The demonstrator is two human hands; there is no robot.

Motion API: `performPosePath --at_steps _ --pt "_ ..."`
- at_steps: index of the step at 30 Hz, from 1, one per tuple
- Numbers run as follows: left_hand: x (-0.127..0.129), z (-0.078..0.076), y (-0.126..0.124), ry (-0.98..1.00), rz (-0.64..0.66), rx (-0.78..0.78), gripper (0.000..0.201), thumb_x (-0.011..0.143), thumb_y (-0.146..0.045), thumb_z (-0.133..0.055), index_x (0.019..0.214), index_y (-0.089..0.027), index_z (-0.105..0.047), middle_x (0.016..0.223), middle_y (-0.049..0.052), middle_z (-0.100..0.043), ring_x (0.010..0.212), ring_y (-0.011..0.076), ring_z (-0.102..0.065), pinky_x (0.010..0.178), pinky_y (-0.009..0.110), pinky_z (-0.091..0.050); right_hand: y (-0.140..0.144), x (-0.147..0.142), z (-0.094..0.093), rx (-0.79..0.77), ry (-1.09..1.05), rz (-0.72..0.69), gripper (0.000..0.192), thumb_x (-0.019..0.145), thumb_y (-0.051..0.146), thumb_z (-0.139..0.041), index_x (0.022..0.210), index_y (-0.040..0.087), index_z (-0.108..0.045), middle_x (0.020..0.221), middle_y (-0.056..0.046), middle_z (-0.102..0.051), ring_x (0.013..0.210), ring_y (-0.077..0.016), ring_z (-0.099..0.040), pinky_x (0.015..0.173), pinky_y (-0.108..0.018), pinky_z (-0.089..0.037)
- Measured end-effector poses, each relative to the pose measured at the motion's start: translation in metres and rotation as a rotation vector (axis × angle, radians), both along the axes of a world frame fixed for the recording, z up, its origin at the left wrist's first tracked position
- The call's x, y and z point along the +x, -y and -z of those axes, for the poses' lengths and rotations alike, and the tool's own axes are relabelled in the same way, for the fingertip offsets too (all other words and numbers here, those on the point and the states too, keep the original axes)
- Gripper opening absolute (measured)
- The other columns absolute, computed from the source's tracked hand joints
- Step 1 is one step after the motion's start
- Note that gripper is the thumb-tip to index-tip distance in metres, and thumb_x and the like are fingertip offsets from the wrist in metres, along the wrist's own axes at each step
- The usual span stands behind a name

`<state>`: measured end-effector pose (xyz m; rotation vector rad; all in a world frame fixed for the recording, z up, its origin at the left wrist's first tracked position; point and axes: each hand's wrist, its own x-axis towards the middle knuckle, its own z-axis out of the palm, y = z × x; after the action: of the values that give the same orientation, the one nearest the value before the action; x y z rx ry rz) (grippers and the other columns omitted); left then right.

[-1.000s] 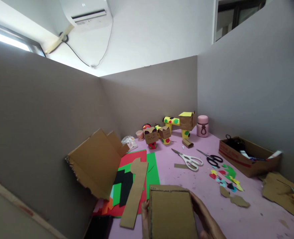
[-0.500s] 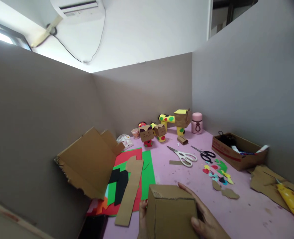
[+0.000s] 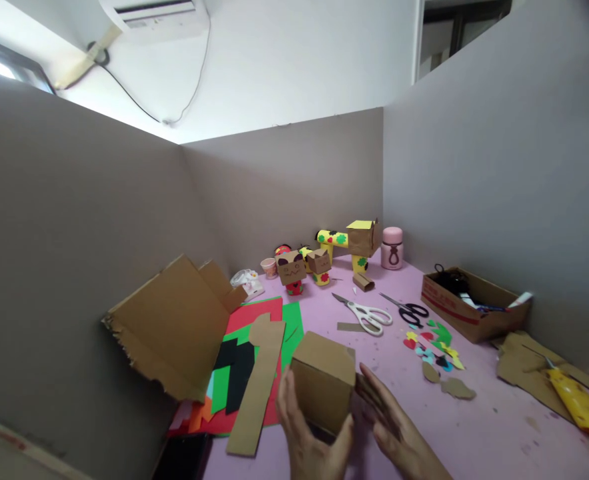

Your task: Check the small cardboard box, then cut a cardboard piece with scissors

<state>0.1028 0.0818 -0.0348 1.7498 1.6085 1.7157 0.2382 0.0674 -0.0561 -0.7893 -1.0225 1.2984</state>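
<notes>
A small brown cardboard box [image 3: 323, 381] is held just above the pink table [image 3: 474, 427] at the bottom middle. My left hand [image 3: 310, 445] grips it from below, fingers on its left side and thumb on its front right edge. My right hand [image 3: 399, 437] is beside the box on the right, fingers stretched flat toward its right side; contact is hard to tell.
Coloured paper sheets [image 3: 254, 347], a cardboard strip [image 3: 257, 387] and a big torn cardboard piece [image 3: 174, 327] lie left. Two scissors [image 3: 369, 315], paper cut-outs [image 3: 434, 347], cardboard figures [image 3: 324, 257], a pink jar [image 3: 392, 248], an open carton [image 3: 474, 307] and a yellow tool [image 3: 577, 403] lie beyond. Grey partition walls enclose the table.
The box has been turned and moved away from the camera, so a corner now faces me. My right hand has come off its front and opened flat beside it.
</notes>
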Motion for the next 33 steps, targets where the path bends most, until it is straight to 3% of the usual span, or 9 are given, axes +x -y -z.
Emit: performPosePath --at_steps 3,6,9,13,17,22,28,31,33 --pt "0.013 0.014 0.009 -0.097 0.079 0.120 0.083 0.075 -0.035 -0.066 0.141 -0.026 -0.016 0.142 0.018 -0.031 0.134 0.0343 -0.030 0.107 0.049 -0.031 -0.001 0.000 -0.008 -0.030 -0.011 -0.003 0.087 0.073 0.062 -0.065 0.145 0.028 -0.030 0.147 -0.010 -0.042 0.136 -0.0274 -0.035 0.110 -0.044 -0.030" --pt "0.021 0.019 0.012 0.030 0.129 0.210 0.067 0.084 -0.026 -0.054 0.141 -0.028 -0.018 0.136 0.015 -0.044 0.130 0.0279 -0.039 0.106 0.043 -0.031 -0.003 0.006 -0.016 -0.101 0.020 0.078 0.081 0.078 0.059 -0.062 0.145 0.026 -0.030 0.147 -0.008 -0.043 0.138 -0.0249 -0.030 0.113 -0.043 -0.025" --pt "0.021 0.019 0.010 0.216 0.156 0.120 0.061 0.088 -0.026 -0.046 0.142 -0.028 -0.018 0.134 0.014 -0.050 0.129 0.0246 -0.043 0.106 0.041 -0.031 -0.004 0.010 -0.017 -0.176 0.013 0.109 0.072 0.082 0.060 -0.055 0.143 0.028 -0.036 0.149 -0.004 -0.039 0.140 -0.0239 -0.026 0.113 -0.042 -0.026" --pt "0.017 0.017 0.007 0.413 0.214 -0.023 0.063 0.086 -0.034 -0.049 0.142 -0.025 -0.021 0.138 0.015 -0.048 0.132 0.0272 -0.040 0.109 0.043 -0.028 -0.004 0.011 -0.016 -0.169 -0.152 0.067 0.060 0.088 0.060 -0.044 0.141 0.032 -0.038 0.153 0.000 -0.030 0.140 -0.0230 -0.024 0.111 -0.043 -0.028" --pt "0.017 0.014 0.007 0.473 0.271 -0.075 0.064 0.086 -0.032 -0.049 0.142 -0.023 -0.020 0.145 0.016 -0.040 0.134 0.0259 -0.038 0.108 0.040 -0.032 -0.004 0.012 -0.025 -0.098 -0.190 0.036 0.051 0.092 0.059 -0.034 0.136 0.035 -0.045 0.152 0.001 -0.034 0.140 -0.0226 -0.026 0.110 -0.045 -0.028" --pt "0.023 0.007 0.007 0.515 0.252 -0.052 0.062 0.084 -0.033 -0.050 0.140 -0.025 -0.024 0.144 0.013 -0.043 0.132 0.0252 -0.041 0.105 0.036 -0.036 -0.005 0.013 -0.033 -0.082 -0.202 0.018 0.047 0.094 0.057 -0.029 0.132 0.039 -0.049 0.149 0.002 -0.040 0.138 -0.0221 -0.031 0.109 -0.044 -0.031" --pt "0.022 0.015 0.004 0.480 0.247 -0.062 0.067 0.080 -0.036 -0.053 0.140 -0.023 -0.023 0.148 0.015 -0.034 0.136 0.0278 -0.034 0.108 0.040 -0.033 -0.008 0.016 -0.018 -0.060 -0.103 0.056 0.050 0.092 0.061 -0.029 0.133 0.039 -0.048 0.148 0.002 -0.041 0.137 -0.0230 -0.033 0.108 -0.044 -0.034" --pt "0.019 0.019 0.004 0.425 0.212 -0.098 0.087 0.066 -0.033 -0.069 0.140 -0.023 -0.025 0.151 0.014 -0.027 0.138 0.0338 -0.027 0.113 0.044 -0.021 -0.007 0.010 0.001 0.014 0.049 0.085 0.055 0.088 0.065 -0.034 0.135 0.039 -0.045 0.151 0.003 -0.036 0.138 -0.0246 -0.030 0.108 -0.044 -0.035" --pt "0.016 0.018 0.003 0.401 0.150 -0.102 0.097 0.056 -0.027 -0.077 0.140 -0.022 -0.028 0.150 0.014 -0.026 0.139 0.0361 -0.022 0.115 0.043 -0.016 -0.006 0.003 0.014 0.112 0.159 0.125 0.062 0.083 0.069 -0.039 0.135 0.036 -0.047 0.150 0.003 -0.037 0.139 -0.0264 -0.029 0.112 -0.044 -0.028"
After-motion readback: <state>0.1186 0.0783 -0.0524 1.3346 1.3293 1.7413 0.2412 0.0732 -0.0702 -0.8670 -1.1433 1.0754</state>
